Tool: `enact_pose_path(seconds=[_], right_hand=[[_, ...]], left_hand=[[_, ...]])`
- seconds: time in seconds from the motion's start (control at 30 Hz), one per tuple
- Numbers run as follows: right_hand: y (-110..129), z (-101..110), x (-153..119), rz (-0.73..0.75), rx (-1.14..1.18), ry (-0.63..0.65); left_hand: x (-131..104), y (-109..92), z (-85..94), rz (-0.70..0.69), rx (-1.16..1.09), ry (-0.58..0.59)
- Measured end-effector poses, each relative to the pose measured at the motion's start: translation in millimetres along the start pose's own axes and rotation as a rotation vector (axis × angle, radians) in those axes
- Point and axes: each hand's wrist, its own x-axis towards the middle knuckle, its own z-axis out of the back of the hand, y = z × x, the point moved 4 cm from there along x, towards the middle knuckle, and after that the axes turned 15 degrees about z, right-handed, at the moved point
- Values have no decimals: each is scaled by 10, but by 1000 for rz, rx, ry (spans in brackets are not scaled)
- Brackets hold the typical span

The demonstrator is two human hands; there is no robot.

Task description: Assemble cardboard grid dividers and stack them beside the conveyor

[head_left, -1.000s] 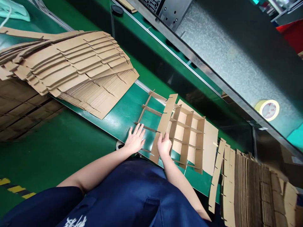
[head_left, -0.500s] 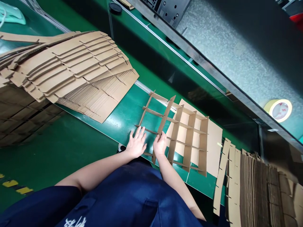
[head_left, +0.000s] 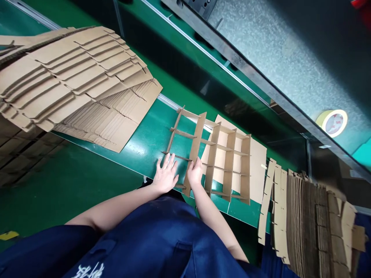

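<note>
A cardboard grid divider (head_left: 228, 170), made of slotted strips crossing each other, lies at the middle of the green bench. My left hand (head_left: 165, 177) has its fingers spread, its fingertips against the lower part of the divider's leftmost strip. My right hand (head_left: 195, 173) is closed on the long cross strip (head_left: 198, 133) second from the left, thumb on one side. The rest of its fingers are partly hidden. Under the grid's right part lies a flat cardboard sheet (head_left: 257, 166), sticking out past it.
Slotted cardboard sheets (head_left: 87, 73) are piled on the bench (head_left: 139, 148) at the left. More strips (head_left: 301, 216) stand packed at the lower right. A tape roll (head_left: 332, 122) rests on the grey shelf (head_left: 261, 50) above. More cardboard (head_left: 31, 154) is stacked below at the left.
The camera view has shifted slightly, so the piles and tape sit a little further left and higher in the picture. Both hands keep nearly the same places on the divider.
</note>
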Motion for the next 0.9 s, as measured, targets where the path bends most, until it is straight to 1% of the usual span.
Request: enact_pose_path(seconds=[0.1, 0.27, 0.4, 0.5, 0.6, 0.67, 0.8, 0.9], right_hand=[[38, 0, 1, 15, -48, -8], [80, -45, 1, -20, -108, -12], [72, -81, -57, -34, -163, -18], [89, -40, -91, 43, -231, -30], [120, 50, -24, 129, -343, -55], [113, 86, 88, 117, -392, -28], [51, 52, 295, 13, -389, 113], [33, 9, 324, -9, -436, 121]], left_hand=[[0, -1, 7, -2, 16, 8], [-4, -2, 20, -11, 10, 9], [-8, -3, 24, -10, 14, 4], [-11, -7, 23, -7, 27, 8], [-12, -11, 21, -11, 43, 22], [-10, -11, 22, -12, 51, 31], [-3, -6, 27, 4, 58, 41], [0, -8, 28, 9, 58, 45]])
